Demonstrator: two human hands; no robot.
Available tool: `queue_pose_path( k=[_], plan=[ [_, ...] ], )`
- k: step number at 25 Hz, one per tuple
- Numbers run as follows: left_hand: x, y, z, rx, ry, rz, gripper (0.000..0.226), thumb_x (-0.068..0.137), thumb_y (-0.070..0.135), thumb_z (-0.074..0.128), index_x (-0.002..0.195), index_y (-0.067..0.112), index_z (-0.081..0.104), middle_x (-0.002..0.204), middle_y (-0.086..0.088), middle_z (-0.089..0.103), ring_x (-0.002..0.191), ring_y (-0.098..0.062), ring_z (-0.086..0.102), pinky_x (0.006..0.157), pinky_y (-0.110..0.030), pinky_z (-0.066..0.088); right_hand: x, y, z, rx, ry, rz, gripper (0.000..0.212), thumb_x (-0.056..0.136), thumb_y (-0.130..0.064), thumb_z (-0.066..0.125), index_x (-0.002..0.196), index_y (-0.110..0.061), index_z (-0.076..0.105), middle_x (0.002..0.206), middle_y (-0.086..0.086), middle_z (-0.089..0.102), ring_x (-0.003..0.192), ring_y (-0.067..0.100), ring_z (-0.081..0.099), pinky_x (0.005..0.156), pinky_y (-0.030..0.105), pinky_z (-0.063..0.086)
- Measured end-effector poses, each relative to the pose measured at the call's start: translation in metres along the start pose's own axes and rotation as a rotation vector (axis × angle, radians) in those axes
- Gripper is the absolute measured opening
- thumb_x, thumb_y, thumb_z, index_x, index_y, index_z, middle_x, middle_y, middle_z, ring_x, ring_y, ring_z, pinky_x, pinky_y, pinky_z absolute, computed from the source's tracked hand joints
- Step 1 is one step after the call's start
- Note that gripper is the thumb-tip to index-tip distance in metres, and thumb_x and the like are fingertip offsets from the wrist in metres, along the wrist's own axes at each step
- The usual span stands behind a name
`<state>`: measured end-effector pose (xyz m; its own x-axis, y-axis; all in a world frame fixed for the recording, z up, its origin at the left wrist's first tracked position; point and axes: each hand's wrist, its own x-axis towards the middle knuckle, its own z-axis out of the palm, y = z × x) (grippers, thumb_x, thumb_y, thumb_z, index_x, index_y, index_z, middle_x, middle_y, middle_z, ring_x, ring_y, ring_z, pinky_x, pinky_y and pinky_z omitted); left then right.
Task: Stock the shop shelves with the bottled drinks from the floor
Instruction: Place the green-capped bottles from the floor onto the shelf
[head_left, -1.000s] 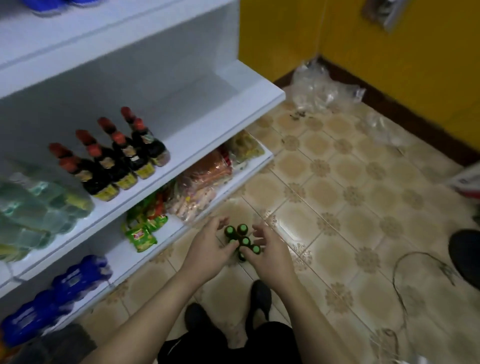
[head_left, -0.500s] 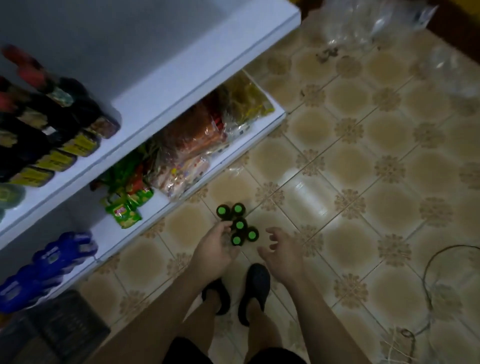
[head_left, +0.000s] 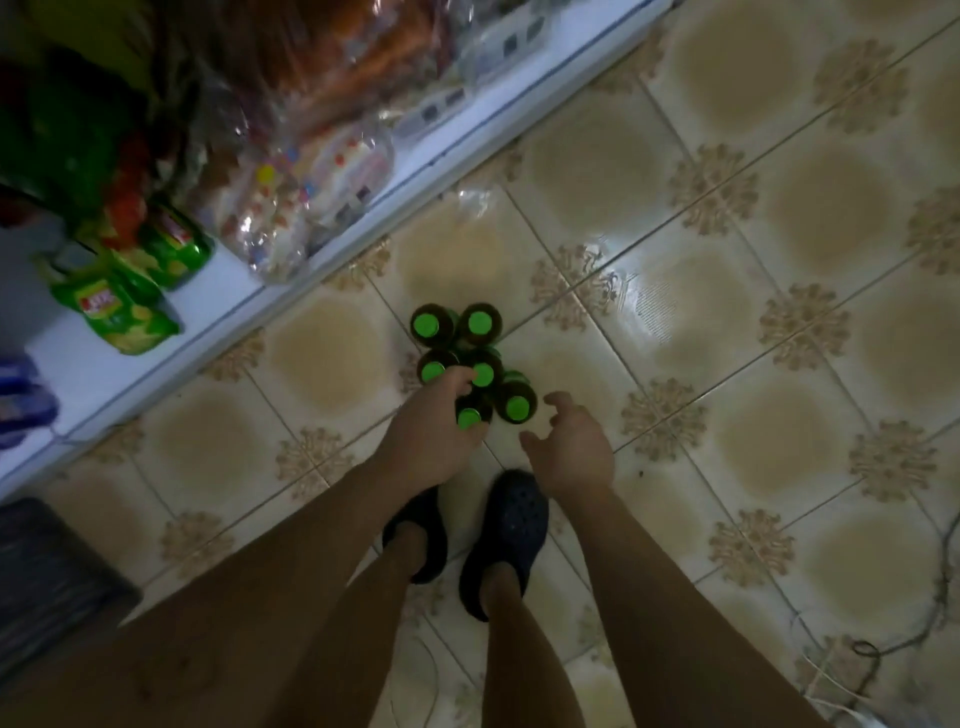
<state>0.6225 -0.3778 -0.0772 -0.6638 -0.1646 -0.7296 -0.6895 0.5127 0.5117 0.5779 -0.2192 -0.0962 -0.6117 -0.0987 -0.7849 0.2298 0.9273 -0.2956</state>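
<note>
Several dark bottles with bright green caps (head_left: 477, 323) stand in a tight cluster on the tiled floor, just in front of my feet. My left hand (head_left: 434, 431) reaches down onto the near side of the cluster, its fingers curled around the neck of the nearest bottle (head_left: 469, 417). My right hand (head_left: 569, 449) hovers beside the cluster's right edge, fingers spread, touching nothing. The white bottom shelf (head_left: 426, 161) runs diagonally along the upper left.
Green snack packets (head_left: 122, 312) and clear bags of wrapped sweets (head_left: 291, 208) lie on the bottom shelf. My dark clogs (head_left: 506, 540) stand right behind the bottles. A dark mat (head_left: 47, 577) is at lower left and a thin cable (head_left: 883, 649) at lower right.
The view has tilted down and closer to the floor. My left hand has closed around the nearest bottle's neck, and my right hand stays open beside the cluster.
</note>
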Motion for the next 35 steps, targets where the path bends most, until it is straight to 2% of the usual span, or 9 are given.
queue_pose_path(
  k=[5, 8, 14, 18, 23, 26, 29, 32, 35],
  plan=[
    [0.046, -0.036, 0.022, 0.003, -0.033, 0.042, 0.060, 0.088, 0.023, 0.068, 0.141, 0.023, 0.041, 0.138, 0.000, 0.052, 0.126, -0.016, 0.049, 0.103, -0.034, 0.043, 0.068, 0.000, 0.044, -0.179, -0.040, -0.061, 0.045, 0.091, -0.037, 0.062, 0.128, -0.015, 0.049, 0.117, 0.011, 0.057, 0.103, 0.032, 0.060, 0.070, 0.031, 0.042],
    [0.064, -0.044, 0.016, 0.069, -0.061, 0.101, 0.059, 0.088, 0.021, 0.068, 0.140, 0.020, 0.041, 0.139, -0.003, 0.051, 0.127, -0.018, 0.048, 0.103, -0.033, 0.041, 0.087, 0.000, 0.059, -0.319, -0.048, -0.056, 0.046, 0.091, -0.037, 0.062, 0.127, -0.013, 0.046, 0.118, 0.011, 0.052, 0.101, 0.032, 0.060, 0.068, 0.033, 0.041],
    [0.049, -0.041, 0.002, 0.096, -0.055, 0.133, 0.058, 0.088, 0.020, 0.068, 0.139, 0.019, 0.042, 0.137, -0.004, 0.052, 0.127, -0.020, 0.048, 0.103, -0.037, 0.042, 0.068, 0.002, 0.054, -0.169, -0.054, 0.032, 0.050, 0.082, -0.020, 0.072, 0.125, -0.009, 0.050, 0.120, 0.013, 0.049, 0.100, 0.033, 0.057, 0.074, 0.033, 0.042],
    [0.014, -0.021, -0.002, 0.128, -0.063, 0.177, 0.058, 0.088, 0.021, 0.067, 0.141, 0.019, 0.042, 0.138, -0.005, 0.052, 0.127, -0.021, 0.049, 0.102, -0.042, 0.044, 0.015, -0.002, 0.024, 0.012, 0.035, 0.055, 0.043, 0.082, -0.026, 0.071, 0.117, -0.009, 0.053, 0.112, 0.011, 0.051, 0.094, 0.030, 0.056, 0.071, 0.032, 0.038],
    [-0.060, 0.036, -0.030, 0.155, -0.076, 0.206, 0.062, 0.089, 0.022, 0.065, 0.144, 0.025, 0.036, 0.139, -0.003, 0.049, 0.128, -0.022, 0.045, 0.102, -0.043, 0.043, -0.079, -0.015, -0.049, 0.229, 0.106, 0.102, 0.037, 0.085, -0.032, 0.068, 0.114, -0.014, 0.055, 0.089, 0.005, 0.063, 0.076, 0.024, 0.061, 0.062, 0.034, 0.049],
    [-0.112, 0.075, -0.056, 0.180, -0.059, 0.251, 0.068, 0.089, 0.023, 0.066, 0.147, 0.028, 0.031, 0.142, -0.002, 0.046, 0.130, -0.022, 0.041, 0.103, -0.042, 0.042, -0.145, -0.035, -0.096, 0.376, 0.119, 0.051, 0.037, 0.088, -0.033, 0.065, 0.121, -0.017, 0.058, 0.082, -0.001, 0.065, 0.072, 0.024, 0.069, 0.066, 0.042, 0.058],
    [-0.169, 0.114, -0.085, 0.156, -0.011, 0.268, 0.074, 0.086, 0.024, 0.068, 0.149, 0.030, 0.029, 0.144, -0.002, 0.045, 0.132, -0.023, 0.040, 0.105, -0.043, 0.041, -0.212, -0.054, -0.147, 0.452, 0.130, -0.009, 0.037, 0.089, -0.031, 0.064, 0.123, -0.017, 0.061, 0.084, -0.002, 0.065, 0.071, 0.024, 0.071, 0.069, 0.043, 0.058],
    [-0.223, 0.144, -0.107, 0.142, 0.065, 0.263, 0.079, 0.085, 0.028, 0.070, 0.150, 0.031, 0.025, 0.145, -0.004, 0.042, 0.134, -0.024, 0.036, 0.108, -0.043, 0.038, -0.275, -0.070, -0.196, 0.527, 0.128, -0.058, 0.029, 0.092, -0.028, 0.063, 0.119, -0.017, 0.064, 0.088, 0.004, 0.068, 0.057, 0.019, 0.071, 0.057, 0.035, 0.057],
    [-0.276, 0.172, -0.123, 0.146, 0.123, 0.336, 0.084, 0.083, 0.031, 0.073, 0.151, 0.030, 0.024, 0.147, -0.002, 0.039, 0.135, -0.021, 0.032, 0.112, -0.038, 0.031, -0.332, -0.084, -0.240, 0.589, 0.129, -0.132, 0.019, 0.091, -0.024, 0.064, 0.108, -0.017, 0.070, 0.095, 0.005, 0.068, 0.055, 0.016, 0.070, 0.063, 0.048, 0.060]
  ],
)
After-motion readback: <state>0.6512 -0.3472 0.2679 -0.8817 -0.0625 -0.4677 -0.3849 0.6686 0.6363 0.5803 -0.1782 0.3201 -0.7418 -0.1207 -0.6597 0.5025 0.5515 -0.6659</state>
